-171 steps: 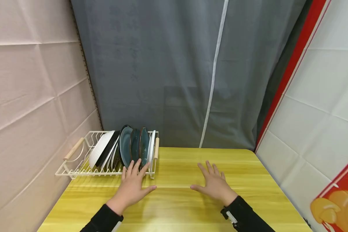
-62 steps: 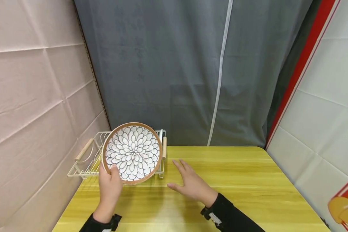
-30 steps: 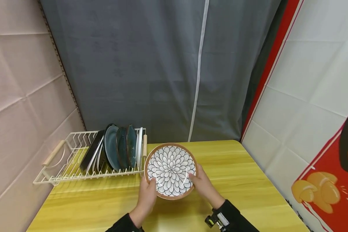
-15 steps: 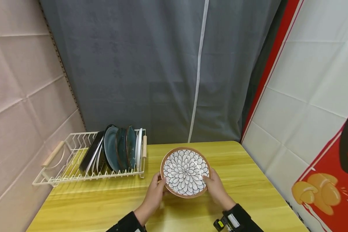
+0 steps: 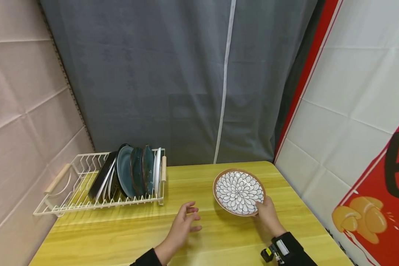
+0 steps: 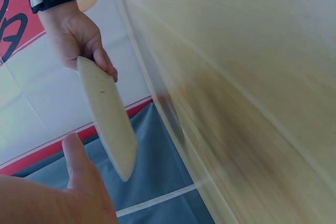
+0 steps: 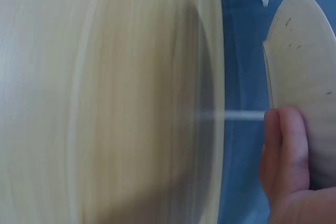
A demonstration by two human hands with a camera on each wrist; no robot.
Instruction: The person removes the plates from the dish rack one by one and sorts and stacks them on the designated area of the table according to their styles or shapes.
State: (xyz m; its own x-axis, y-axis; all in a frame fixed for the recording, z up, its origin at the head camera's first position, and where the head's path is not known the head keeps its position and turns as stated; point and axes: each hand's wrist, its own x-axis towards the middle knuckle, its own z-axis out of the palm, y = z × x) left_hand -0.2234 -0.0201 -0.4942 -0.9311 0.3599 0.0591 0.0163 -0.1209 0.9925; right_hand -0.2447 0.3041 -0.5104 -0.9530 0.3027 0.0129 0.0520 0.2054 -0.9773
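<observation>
A plate [image 5: 240, 192] with a brown rim and a black-and-white petal pattern hangs above the right part of the table. My right hand [image 5: 268, 218] grips its near right rim, thumb on the patterned face. In the right wrist view, fingers [image 7: 294, 140] lie against the plate's plain pale underside [image 7: 302, 66]. My left hand [image 5: 181, 225] is off the plate, to its left over the table, fingers loosely bent and holding nothing. The left wrist view shows the plate [image 6: 110, 121] side-on, tilted and apart from the left hand [image 6: 79, 198].
A cream wire dish rack [image 5: 58, 212] with wooden handles stands at the back left. Several dishes stand in it, among them a blue plate [image 5: 124, 170] and a black dish [image 5: 103, 175]. A grey curtain [image 5: 153, 85] hangs behind the yellow wood-grain table [image 5: 119, 236].
The plate came out of the rack in my left hand, then both hands held it. It has since moved right and tipped flatter. My left hand has let go; my right keeps hold.
</observation>
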